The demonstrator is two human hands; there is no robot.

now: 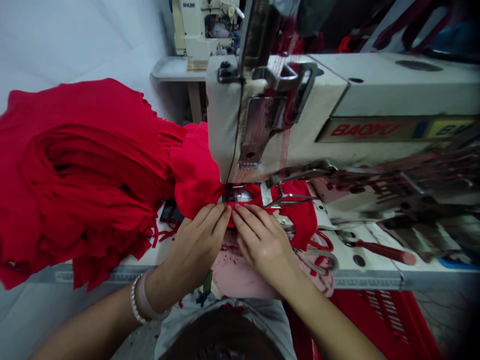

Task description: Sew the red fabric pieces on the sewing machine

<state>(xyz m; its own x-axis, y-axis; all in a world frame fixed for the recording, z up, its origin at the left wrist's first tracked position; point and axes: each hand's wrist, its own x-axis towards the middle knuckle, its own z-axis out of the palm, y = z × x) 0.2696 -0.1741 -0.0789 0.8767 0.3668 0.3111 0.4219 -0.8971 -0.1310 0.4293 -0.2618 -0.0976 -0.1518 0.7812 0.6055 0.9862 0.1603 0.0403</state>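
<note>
Watching through the head camera from my remote seat, I look down on a cream-painted industrial sewing machine (285, 125) badged BAOYU. The left hand (197, 245) and right hand (262, 245) lie side by side, fingers extended and tips almost meeting, pressed on a soft red knit panel (296, 215) just in front of the steel presser foot (233, 192). Neither hand is clenched, and I cannot tell whether the fingertips truly pinch the cloth. The panel lies on the machine bed with part of it under the foot.

To the left, a great heap of matte red jersey pieces (82, 170) sits in soft folded layers with ragged, hanging edges, so much red cloth remains piled beside the machine. I cannot tell which pieces are sewn and which are not.

Loose red thread ends (163, 234) trail near the heap. On the white worktable (360, 250) lie red-handled scissors (321, 241) and a tool with a long red handle (386, 252). A pale pink cloth (240, 275) lies below the hands, and a red plastic crate (378, 320) sits on the floor
</note>
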